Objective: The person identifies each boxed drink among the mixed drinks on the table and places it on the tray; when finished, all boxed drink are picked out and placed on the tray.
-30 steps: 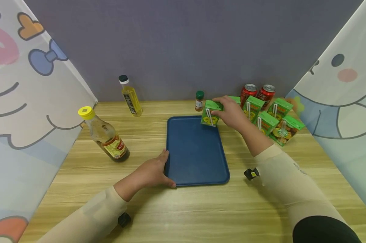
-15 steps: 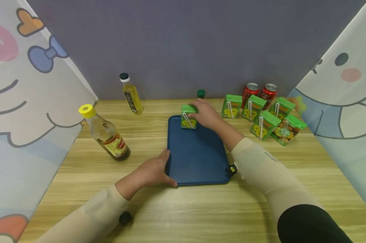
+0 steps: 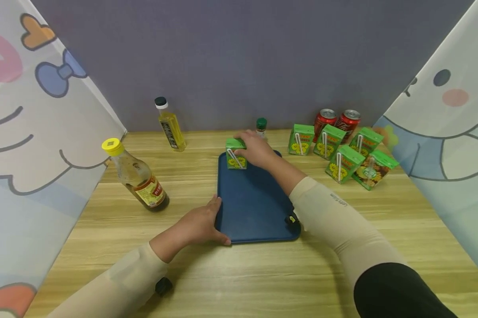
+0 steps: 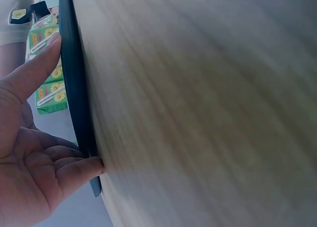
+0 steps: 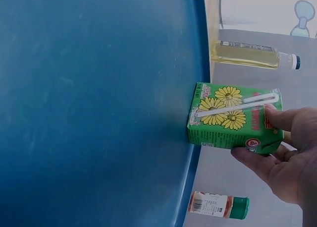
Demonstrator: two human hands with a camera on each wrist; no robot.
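Note:
In the head view my right hand (image 3: 256, 150) grips a green drink carton (image 3: 236, 160) by its upper part, at the far left corner of the blue tray (image 3: 254, 207). The right wrist view shows the carton (image 5: 233, 115) upright, a white straw (image 5: 237, 105) on its side, thumb and fingers on opposite faces near its top. It is at the tray's far rim; whether its base touches is unclear. My left hand (image 3: 197, 224) rests against the tray's near left corner, thumb at the front edge and fingers along the left edge. The left wrist view shows these fingers (image 4: 74, 172) touching the rim.
Several more green cartons (image 3: 301, 140) stand right of the tray, with two red cans (image 3: 348, 123) behind. A green-capped spice jar (image 3: 261, 126) stands behind the tray. An oil bottle (image 3: 170, 128) and a yellow-capped sauce bottle (image 3: 143, 181) stand to the left.
My right hand has carried the carton leftward from the tray's far right corner to its far left corner. My left hand has stayed at the tray's near left corner.

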